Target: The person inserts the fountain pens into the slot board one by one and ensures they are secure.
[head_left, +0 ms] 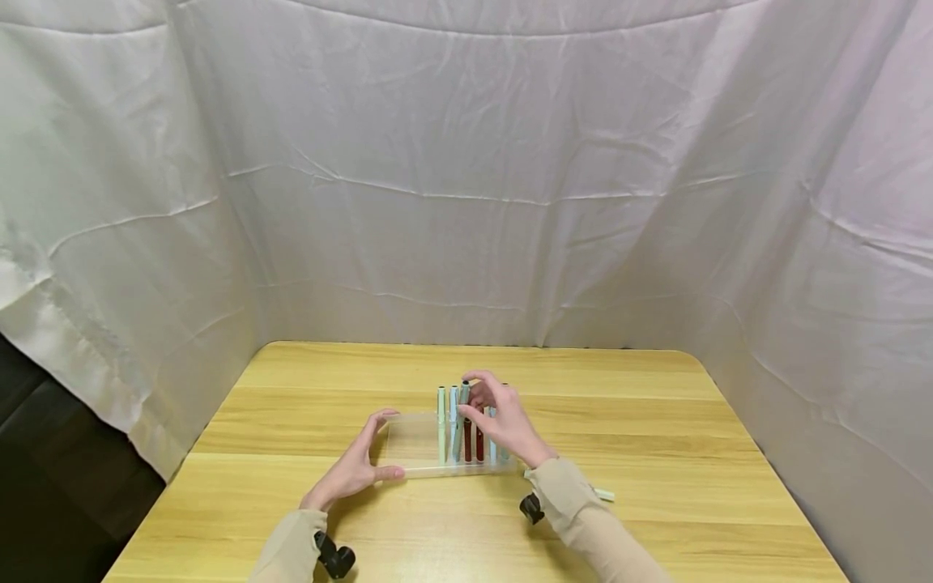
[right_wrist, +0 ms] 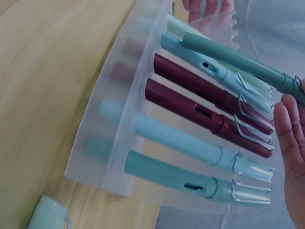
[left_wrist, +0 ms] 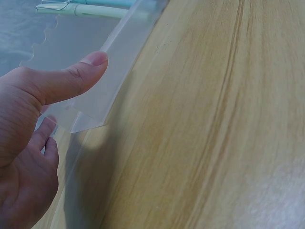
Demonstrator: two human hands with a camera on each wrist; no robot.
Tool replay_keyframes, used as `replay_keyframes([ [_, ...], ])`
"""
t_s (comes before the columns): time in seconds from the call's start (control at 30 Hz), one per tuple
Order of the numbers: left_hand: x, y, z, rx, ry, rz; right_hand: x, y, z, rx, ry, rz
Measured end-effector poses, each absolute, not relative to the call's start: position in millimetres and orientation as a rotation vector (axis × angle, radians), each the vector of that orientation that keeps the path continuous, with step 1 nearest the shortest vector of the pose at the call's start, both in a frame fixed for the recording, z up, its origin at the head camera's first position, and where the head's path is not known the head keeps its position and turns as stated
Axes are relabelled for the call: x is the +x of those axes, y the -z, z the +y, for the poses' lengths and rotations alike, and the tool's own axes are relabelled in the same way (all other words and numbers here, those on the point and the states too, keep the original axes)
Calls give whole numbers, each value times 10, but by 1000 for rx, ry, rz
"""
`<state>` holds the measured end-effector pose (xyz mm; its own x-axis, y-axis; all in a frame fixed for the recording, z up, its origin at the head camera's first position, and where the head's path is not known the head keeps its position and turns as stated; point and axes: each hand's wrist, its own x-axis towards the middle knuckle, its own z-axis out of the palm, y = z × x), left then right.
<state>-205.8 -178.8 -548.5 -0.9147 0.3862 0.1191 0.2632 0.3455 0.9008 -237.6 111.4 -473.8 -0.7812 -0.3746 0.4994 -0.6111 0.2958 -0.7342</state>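
My left hand [head_left: 355, 468] grips the left end of a translucent plastic pen stand [head_left: 411, 439], thumb at its front lip and fingers behind. Between thumb and fingers, my right hand [head_left: 508, 421] holds a dark green fountain pen [right_wrist: 228, 59] near its upper end, slanting in front of the stand's row. Seated in the stand are a pale green pen [head_left: 440, 433], a light blue pen [right_wrist: 198, 59], two maroon pens [right_wrist: 183, 107], another light blue pen [right_wrist: 181, 143] and a teal pen [right_wrist: 167, 175]. In the right wrist view, the held pen's lower end overlaps the first light blue pen.
A pale green pen [head_left: 605, 495] lies on the wooden table [head_left: 670, 453], right of the stand and partly hidden by the right sleeve [head_left: 568, 494]. Light grey curtains [head_left: 466, 202] hang behind the table and at its sides.
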Motion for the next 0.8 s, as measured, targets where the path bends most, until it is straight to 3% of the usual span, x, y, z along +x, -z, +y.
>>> replay_keyframes([
  [0.8, -2068, 5497, -1799, 623, -1629, 2491, -2338, 4731, 804, 902, -1400, -2424],
])
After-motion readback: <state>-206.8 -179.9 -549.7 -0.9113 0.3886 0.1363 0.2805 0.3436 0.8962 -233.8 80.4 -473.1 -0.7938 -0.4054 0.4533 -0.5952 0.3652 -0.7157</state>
